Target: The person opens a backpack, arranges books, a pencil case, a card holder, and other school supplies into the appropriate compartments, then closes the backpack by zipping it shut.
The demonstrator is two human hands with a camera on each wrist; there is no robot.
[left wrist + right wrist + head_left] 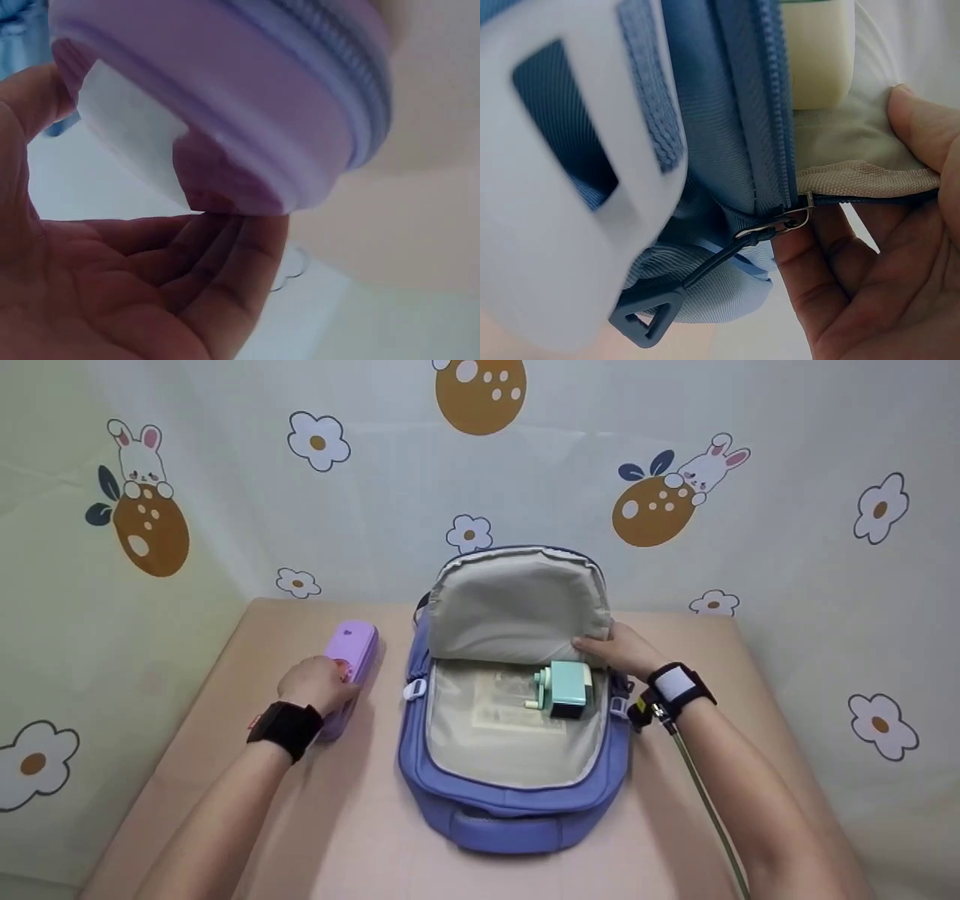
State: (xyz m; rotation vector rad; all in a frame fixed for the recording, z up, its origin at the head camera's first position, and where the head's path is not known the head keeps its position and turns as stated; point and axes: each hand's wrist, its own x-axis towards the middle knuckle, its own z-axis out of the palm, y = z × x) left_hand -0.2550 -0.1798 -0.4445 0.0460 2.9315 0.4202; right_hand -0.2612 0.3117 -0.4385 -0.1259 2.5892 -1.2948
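Note:
A purple zippered pencil case point(352, 649) stands to the left of the backpack, and my left hand point(311, 684) grips it across the top. In the left wrist view, thumb and fingers span the pencil case point(217, 97), whose zip runs along its far side. A blue backpack point(510, 802) lies on its back with its front flap point(517, 607) folded up, pale lining showing. At the flap's right edge my right hand point(630, 650) pinches the fabric, thumb inside and fingers behind. Inside the backpack sits a mint-green crank pencil sharpener point(568, 688), its crank pointing left.
The backpack rests on a table with a pinkish cover point(337, 825). A patterned curtain point(540, 487) with bunnies and flowers hangs behind and at both sides. A green cable point(705, 791) runs along the right forearm. A zip pull point(656, 307) dangles beside the right fingers.

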